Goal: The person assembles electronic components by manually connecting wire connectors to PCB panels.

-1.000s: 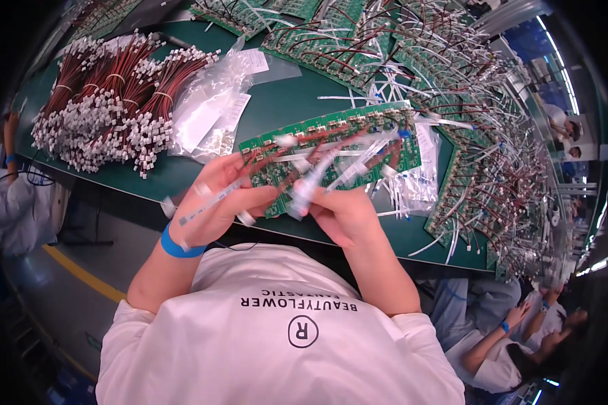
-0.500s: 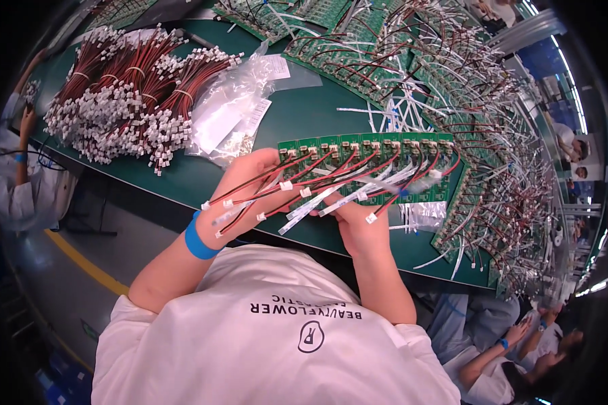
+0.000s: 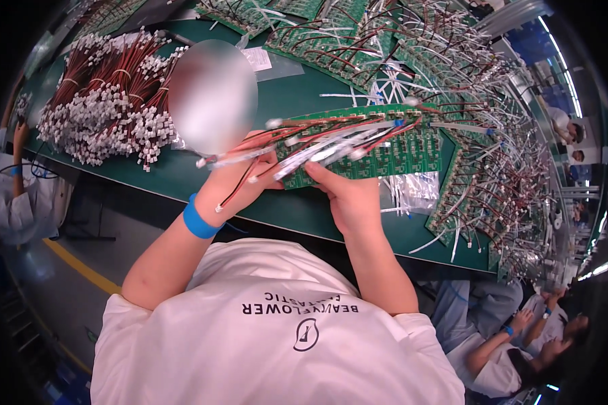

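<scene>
A long green circuit board panel (image 3: 412,154) is held above the table's front edge. Red-and-black wires and white flat cables (image 3: 341,145) trail across its face toward the left, some smeared by motion. My left hand (image 3: 253,175), with a blue band at the wrist, is closed on the panel's left end, its fingers partly behind wires. My right hand (image 3: 344,196) grips the near edge, thumb on top and the other fingers hidden underneath. One wire with a white connector (image 3: 219,208) hangs over my left wrist.
Bundled red-and-black wires with white connectors (image 3: 108,121) lie at the left. Wired green boards (image 3: 331,47) are piled along the back and right. A blurred oval hides things left of centre. Clear plastic (image 3: 419,192) lies beneath the panel's right side. Other people (image 3: 500,351) sit at the right.
The panel has tilted, showing more of its face, and its right end has risen. Its wires have swung up and across toward the left. Both hands still hold it.
</scene>
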Demonstrator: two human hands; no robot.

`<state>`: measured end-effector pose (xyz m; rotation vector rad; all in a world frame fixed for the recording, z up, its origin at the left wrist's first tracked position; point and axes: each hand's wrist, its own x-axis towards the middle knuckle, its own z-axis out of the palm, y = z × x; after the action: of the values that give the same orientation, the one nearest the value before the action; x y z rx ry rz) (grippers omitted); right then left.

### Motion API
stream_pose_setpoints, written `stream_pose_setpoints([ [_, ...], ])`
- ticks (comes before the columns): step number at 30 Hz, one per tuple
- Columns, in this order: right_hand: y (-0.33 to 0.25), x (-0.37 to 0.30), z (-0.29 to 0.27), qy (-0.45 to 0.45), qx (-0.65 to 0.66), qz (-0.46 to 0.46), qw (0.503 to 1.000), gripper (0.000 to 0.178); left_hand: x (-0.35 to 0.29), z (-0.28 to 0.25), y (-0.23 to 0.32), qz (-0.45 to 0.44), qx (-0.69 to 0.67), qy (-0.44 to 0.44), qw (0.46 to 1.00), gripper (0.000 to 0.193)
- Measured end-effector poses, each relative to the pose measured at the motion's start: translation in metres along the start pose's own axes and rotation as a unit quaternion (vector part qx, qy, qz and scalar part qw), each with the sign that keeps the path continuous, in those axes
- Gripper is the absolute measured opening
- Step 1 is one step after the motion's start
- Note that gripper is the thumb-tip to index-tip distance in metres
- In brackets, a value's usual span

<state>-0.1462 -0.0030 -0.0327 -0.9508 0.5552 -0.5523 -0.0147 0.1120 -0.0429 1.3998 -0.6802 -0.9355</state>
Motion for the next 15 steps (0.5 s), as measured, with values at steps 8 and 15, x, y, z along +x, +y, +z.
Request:
stream_pose_setpoints([
  [8, 0.009, 0.007, 0.006, 0.073, -0.091, -0.006, 0.993, 0.038, 0.008, 0.005, 0.006, -0.003, 0.061, 0.037, 0.997, 0.03],
  [15, 0.031, 0.019, -0.006, 0.103, -0.241, -0.125, 0.957, 0.033, 0.014, 0.001, -0.011, 0.202, 0.152, 0.031, 0.967, 0.031],
])
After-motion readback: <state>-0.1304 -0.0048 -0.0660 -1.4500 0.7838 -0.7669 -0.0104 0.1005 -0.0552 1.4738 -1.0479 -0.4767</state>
